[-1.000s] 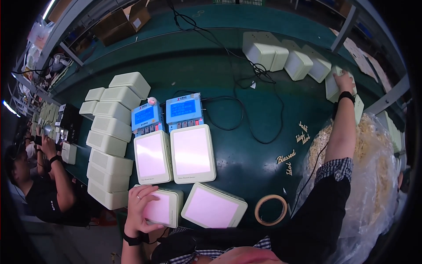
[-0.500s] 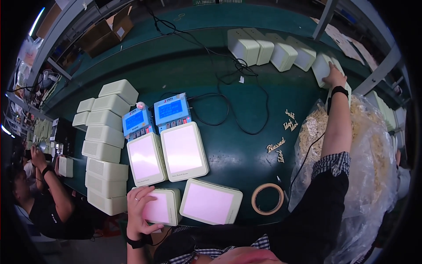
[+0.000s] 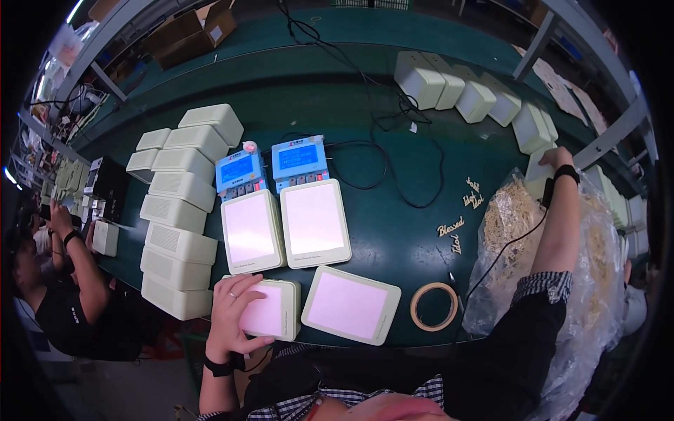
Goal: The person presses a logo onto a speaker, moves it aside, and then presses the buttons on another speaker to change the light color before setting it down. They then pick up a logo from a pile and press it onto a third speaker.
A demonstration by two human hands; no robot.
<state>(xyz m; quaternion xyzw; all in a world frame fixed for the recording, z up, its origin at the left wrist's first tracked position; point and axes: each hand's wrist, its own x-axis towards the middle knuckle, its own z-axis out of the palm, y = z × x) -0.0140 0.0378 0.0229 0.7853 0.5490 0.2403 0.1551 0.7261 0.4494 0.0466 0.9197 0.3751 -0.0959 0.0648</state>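
My left hand [image 3: 237,314], a ring on one finger, lies over a pale box-shaped speaker [image 3: 286,309] with a pinkish front panel at the near edge. Its fingers cross the panel and its thumb is at the near side. To the right another speaker [image 3: 351,306] lies panel up. Behind them two more speakers [image 3: 249,231] [image 3: 315,223] lie against two blue testers [image 3: 239,172] [image 3: 300,160] with lit screens. Far right, my outstretched right hand [image 3: 558,160] closes on the nearest speaker [image 3: 539,172] of a row; its fingertips are partly hidden.
Several pale speakers [image 3: 179,224] stack along the left; a row [image 3: 474,98] curves at back right. Black cable [image 3: 382,151], wooden word cutouts [image 3: 451,226] and a tape roll [image 3: 433,306] lie on the green table. A plastic bag [image 3: 512,217] of cutouts sits right. A co-worker [image 3: 77,295] works left.
My right hand has moved nearer along the right-hand row, from a farther speaker to the nearest one. The whole view has shifted slightly. My left hand remains on the same speaker.
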